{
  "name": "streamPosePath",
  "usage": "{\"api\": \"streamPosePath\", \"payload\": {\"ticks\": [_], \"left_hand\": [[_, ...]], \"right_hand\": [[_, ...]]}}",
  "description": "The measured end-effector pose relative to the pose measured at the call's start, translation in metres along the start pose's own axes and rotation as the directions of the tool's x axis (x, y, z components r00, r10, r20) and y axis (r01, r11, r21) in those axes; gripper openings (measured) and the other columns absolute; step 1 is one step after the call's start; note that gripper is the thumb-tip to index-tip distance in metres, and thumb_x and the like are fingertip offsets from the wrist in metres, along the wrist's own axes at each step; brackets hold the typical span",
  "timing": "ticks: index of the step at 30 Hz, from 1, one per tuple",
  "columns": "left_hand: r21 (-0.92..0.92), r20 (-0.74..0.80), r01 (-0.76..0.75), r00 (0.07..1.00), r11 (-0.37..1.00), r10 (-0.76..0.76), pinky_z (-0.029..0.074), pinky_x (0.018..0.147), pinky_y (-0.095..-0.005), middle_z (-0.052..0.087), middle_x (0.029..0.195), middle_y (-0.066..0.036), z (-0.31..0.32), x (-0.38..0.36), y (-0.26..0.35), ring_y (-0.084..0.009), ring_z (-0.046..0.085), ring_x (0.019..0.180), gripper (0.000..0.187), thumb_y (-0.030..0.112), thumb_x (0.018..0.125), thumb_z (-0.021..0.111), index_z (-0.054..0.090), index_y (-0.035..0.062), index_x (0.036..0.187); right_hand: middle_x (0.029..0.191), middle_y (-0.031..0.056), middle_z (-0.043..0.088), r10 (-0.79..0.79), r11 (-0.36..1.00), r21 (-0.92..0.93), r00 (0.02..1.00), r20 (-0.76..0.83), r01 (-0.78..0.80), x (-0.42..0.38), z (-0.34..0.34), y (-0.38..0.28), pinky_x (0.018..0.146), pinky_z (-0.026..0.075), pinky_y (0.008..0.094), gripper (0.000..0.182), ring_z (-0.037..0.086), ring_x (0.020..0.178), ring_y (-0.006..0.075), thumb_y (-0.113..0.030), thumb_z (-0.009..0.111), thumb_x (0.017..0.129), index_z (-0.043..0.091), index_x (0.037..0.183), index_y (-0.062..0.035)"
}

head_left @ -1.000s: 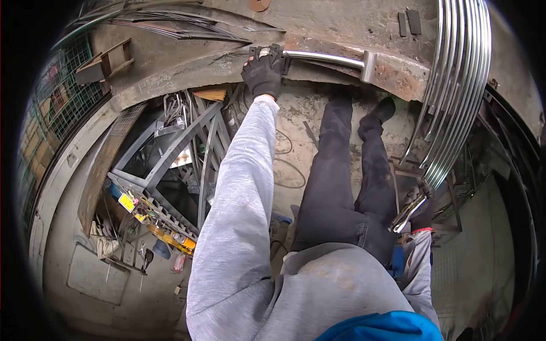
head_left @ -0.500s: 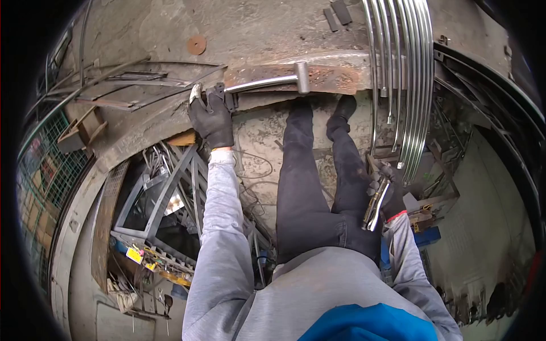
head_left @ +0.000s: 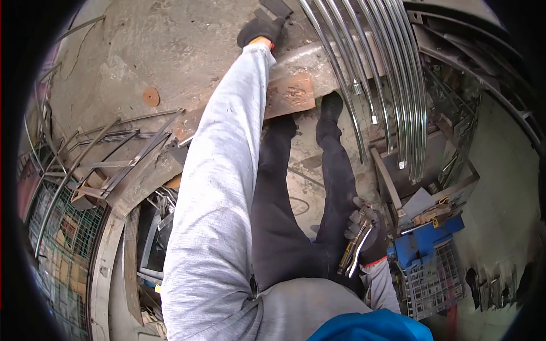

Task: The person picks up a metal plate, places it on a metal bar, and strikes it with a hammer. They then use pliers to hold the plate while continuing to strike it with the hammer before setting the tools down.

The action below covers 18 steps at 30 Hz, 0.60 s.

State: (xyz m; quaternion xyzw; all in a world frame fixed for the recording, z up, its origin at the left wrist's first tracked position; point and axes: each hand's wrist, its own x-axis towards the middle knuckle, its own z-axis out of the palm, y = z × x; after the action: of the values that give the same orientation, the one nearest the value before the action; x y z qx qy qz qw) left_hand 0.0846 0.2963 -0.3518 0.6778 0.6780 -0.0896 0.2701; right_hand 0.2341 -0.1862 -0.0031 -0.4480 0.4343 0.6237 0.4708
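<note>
My left hand [head_left: 261, 32], in a dark glove, is stretched far forward over the concrete. It is at the near edge of two dark flat pieces [head_left: 277, 7]; its fingertips are too unclear to show whether they grip one. My right hand [head_left: 367, 227], gloved, is closed around a pliers-like tool [head_left: 357, 248] with silver and brass-coloured handles, beside my right thigh. A rusty plate [head_left: 293, 95] lies on the ledge beyond my legs, partly covered by my left sleeve. The hammer is not visible.
Curved shiny tubes [head_left: 398, 74] hang over the ledge at the right. A reddish disc [head_left: 151, 96] lies on the concrete. Metal rods [head_left: 108, 165] and a green mesh [head_left: 65, 238] are at the left. A blue box [head_left: 424, 241] and wire basket [head_left: 435, 281] stand at lower right.
My left hand has left the hammer area and reached forward to the dark flat pieces. The view has turned and shifted. My right hand keeps its tool.
</note>
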Motion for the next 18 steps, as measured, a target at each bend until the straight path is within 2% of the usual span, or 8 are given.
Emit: {"api": "streamPosePath", "payload": {"ticks": [1,3,4,7,9,10,12,18], "left_hand": [[0.007,0.030,-0.010,1.000,1.000,0.009,0.059,0.089,-0.0492,0.079,0.110,-0.025,0.013,0.009,0.002,-0.0391,0.077,0.104,0.072,0.066,0.091,0.060,0.080,-0.0010,0.109],[0.129,0.107,0.113,0.986,0.985,-0.127,0.054,0.108,-0.0494,0.067,0.144,-0.025,0.006,0.020,0.015,-0.0393,0.066,0.133,0.092,0.084,0.089,0.057,0.060,0.0167,0.152],[0.054,0.198,0.122,0.972,0.991,-0.131,0.055,0.106,-0.0498,0.071,0.134,-0.027,-0.009,0.011,0.023,-0.0377,0.068,0.129,0.085,0.078,0.091,0.058,0.072,0.0072,0.135],[0.008,0.199,0.140,0.970,0.990,-0.139,0.058,0.101,-0.0486,0.071,0.133,-0.028,0.000,0.026,0.001,-0.0377,0.071,0.124,0.080,0.074,0.091,0.061,0.075,0.0059,0.130],[-0.103,0.326,0.276,0.917,0.956,-0.229,0.050,0.112,-0.0532,0.070,0.138,-0.024,-0.018,0.006,-0.011,-0.0397,0.065,0.133,0.065,0.062,0.093,0.065,0.074,0.0091,0.130],[-0.153,0.052,0.177,0.984,0.972,-0.171,0.059,0.091,-0.0497,0.079,0.111,-0.026,-0.017,-0.019,-0.015,-0.0403,0.078,0.105,0.067,0.057,0.088,0.061,0.081,-0.0006,0.114],[-0.677,0.231,0.293,0.956,0.676,-0.183,0.056,0.055,-0.0315,0.075,0.084,-0.012,-0.080,-0.106,0.001,-0.0202,0.076,0.069,0.038,0.034,0.095,0.060,0.070,-0.0018,0.092],[-0.401,0.151,0.236,0.970,0.885,-0.190,0.055,0.082,-0.0506,0.075,0.090,-0.027,-0.105,-0.282,0.002,-0.0446,0.073,0.087,0.048,0.043,0.092,0.060,0.071,-0.0036,0.096]], "right_hand": [[0.091,0.0065,0.066,-0.025,1.000,-0.001,0.999,-0.033,0.025,-0.003,0.000,0.002,0.059,0.053,0.0392,0.051,0.062,0.067,0.0190,-0.033,0.056,0.107,0.053,0.152,-0.0091],[0.091,0.0065,0.066,-0.033,0.998,0.058,0.999,-0.015,0.034,0.002,-0.024,0.004,0.060,0.053,0.0394,0.051,0.062,0.067,0.0192,-0.033,0.056,0.107,0.053,0.152,-0.0088],[0.091,0.0065,0.066,-0.043,0.995,0.095,0.999,0.020,0.041,0.000,-0.035,0.005,0.060,0.053,0.0395,0.051,0.062,0.067,0.0193,-0.033,0.056,0.107,0.053,0.152,-0.0085],[0.091,0.0066,0.066,-0.051,0.993,0.110,0.998,0.025,0.048,0.002,-0.038,0.003,0.060,0.054,0.0398,0.052,0.063,0.068,0.0193,-0.034,0.055,0.108,0.053,0.152,-0.0078],[0.091,0.0065,0.066,-0.054,0.994,0.098,0.998,0.019,0.052,0.000,-0.034,0.001,0.060,0.054,0.0399,0.051,0.063,0.069,0.0197,-0.034,0.055,0.108,0.053,0.152,-0.0078],[0.092,0.0064,0.066,-0.065,0.995,0.074,0.998,0.013,0.064,0.000,-0.031,-0.001,0.060,0.055,0.0400,0.051,0.063,0.069,0.0201,-0.034,0.055,0.108,0.052,0.152,-0.0077],[0.092,0.0066,0.066,-0.065,0.995,0.074,0.995,0.074,0.060,0.001,-0.025,-0.006,0.060,0.056,0.0402,0.050,0.064,0.070,0.0208,-0.034,0.053,0.109,0.053,0.152,-0.0085],[0.093,0.0070,0.066,-0.008,1.000,0.028,0.973,0.230,0.001,-0.008,-0.015,-0.026,0.061,0.057,0.0420,0.047,0.066,0.069,0.0223,-0.031,0.051,0.111,0.050,0.154,-0.0113]]}}
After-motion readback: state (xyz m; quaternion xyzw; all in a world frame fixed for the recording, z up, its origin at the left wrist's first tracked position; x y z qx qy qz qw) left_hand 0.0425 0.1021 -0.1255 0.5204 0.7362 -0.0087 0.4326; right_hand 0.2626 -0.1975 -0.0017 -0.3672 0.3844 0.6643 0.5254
